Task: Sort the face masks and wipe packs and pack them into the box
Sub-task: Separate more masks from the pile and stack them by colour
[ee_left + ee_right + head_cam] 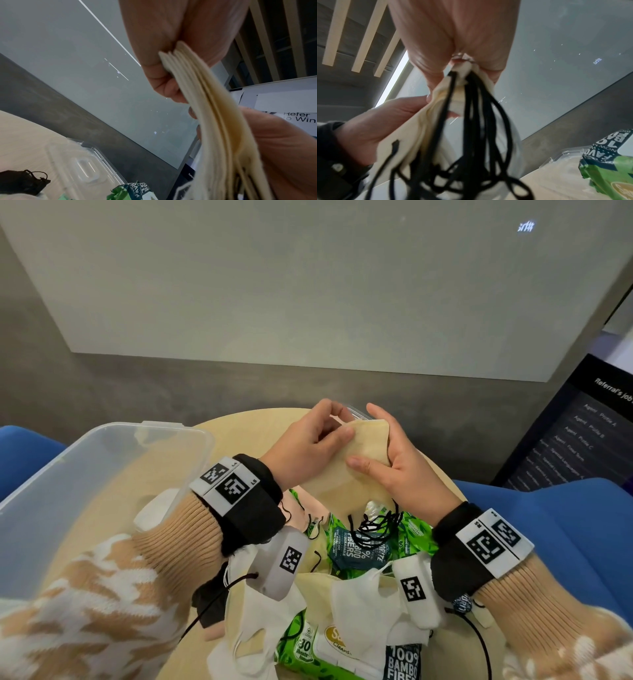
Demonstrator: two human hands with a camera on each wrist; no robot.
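Both hands hold a stack of cream face masks [356,446] above the round table. My left hand [308,440] grips the stack's left side, fingers curled over its top edge. My right hand [387,450] clasps the right side, thumb pressed on the front. The left wrist view shows the stack's layered edges [212,108]; the right wrist view shows its black ear loops [471,135] dangling. The clear plastic box [85,474] stands at the left. Green wipe packs [363,542] and white masks [359,604] lie heaped under my wrists.
A clear lid [354,410] lies on the wooden table [239,433] behind my hands. A black mask [22,181] rests beside it. Blue chairs [565,525] flank the table. A dark screen [582,433] stands at the right.
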